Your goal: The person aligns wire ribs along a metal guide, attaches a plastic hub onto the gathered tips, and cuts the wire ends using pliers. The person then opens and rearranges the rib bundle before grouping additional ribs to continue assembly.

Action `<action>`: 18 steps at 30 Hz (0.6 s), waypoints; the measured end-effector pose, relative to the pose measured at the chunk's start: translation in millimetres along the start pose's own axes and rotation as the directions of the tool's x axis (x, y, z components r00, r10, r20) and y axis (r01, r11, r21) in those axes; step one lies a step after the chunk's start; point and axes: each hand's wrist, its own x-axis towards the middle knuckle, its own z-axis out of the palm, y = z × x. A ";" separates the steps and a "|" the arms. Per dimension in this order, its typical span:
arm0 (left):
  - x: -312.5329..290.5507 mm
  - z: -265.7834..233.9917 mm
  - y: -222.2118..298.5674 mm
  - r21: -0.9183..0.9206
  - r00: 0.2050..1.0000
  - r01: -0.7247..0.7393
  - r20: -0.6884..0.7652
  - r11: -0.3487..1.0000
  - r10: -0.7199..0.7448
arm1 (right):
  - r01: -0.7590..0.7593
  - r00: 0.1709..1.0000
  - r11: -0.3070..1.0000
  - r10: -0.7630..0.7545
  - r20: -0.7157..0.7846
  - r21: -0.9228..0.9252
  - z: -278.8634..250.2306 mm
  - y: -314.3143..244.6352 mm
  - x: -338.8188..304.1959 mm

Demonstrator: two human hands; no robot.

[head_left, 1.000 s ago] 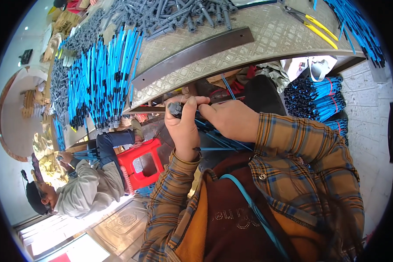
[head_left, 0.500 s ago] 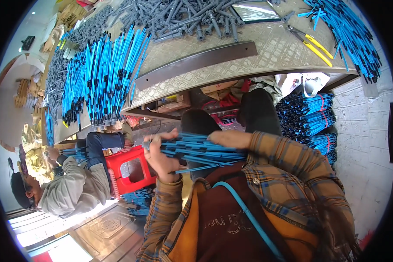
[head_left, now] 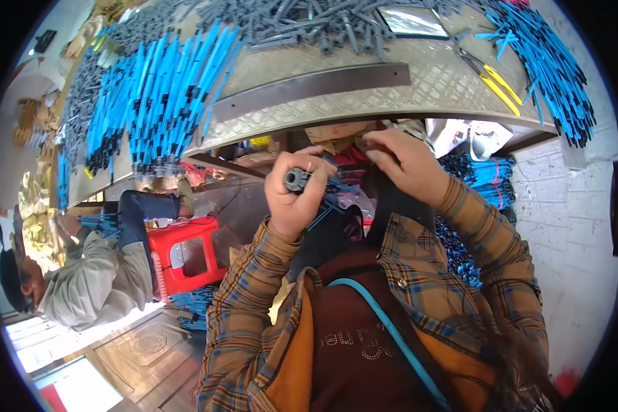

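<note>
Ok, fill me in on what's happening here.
A person's left hand grips a grey cylindrical part, its hollow end facing up toward the camera. The right hand is raised apart from it, thumb away from the fingers. On the table lie a fan of blue rods, a grey heap of parts and yellow-handled pliers. A co-worker sits to the left.

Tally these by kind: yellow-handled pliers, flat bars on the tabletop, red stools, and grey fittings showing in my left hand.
Yellow-handled pliers: 1
Flat dark bar on the tabletop: 1
Red plastic stool: 1
Grey ring-ended fitting in your left hand: 1
Total: 4
</note>
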 end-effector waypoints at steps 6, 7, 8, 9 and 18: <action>-23.7 25.5 -10.4 -0.005 0.964 0.232 0.139 0.973 -0.229 | 0.111 0.992 0.982 -0.119 0.045 0.153 -6.5 -25.6 -6.7; -22.1 27.7 -6.3 0.006 0.956 0.255 0.149 0.967 -0.253 | 0.114 0.991 0.982 -0.124 0.054 0.153 -4.2 -23.1 -5.7; -21.3 29.0 -4.7 0.019 0.948 0.276 0.158 0.961 -0.276 | 0.120 0.989 0.981 -0.131 0.063 0.155 -1.4 -20.2 -4.8; -21.4 30.2 -6.2 0.018 0.948 0.277 0.156 0.961 -0.276 | 0.128 0.987 0.979 -0.140 0.073 0.156 0.9 -17.4 -4.5; -24.8 30.5 -11.7 0.059 0.928 0.351 0.107 0.934 -0.356 | 0.013 1.000 0.947 -0.021 0.023 0.321 24.8 -8.1 -9.1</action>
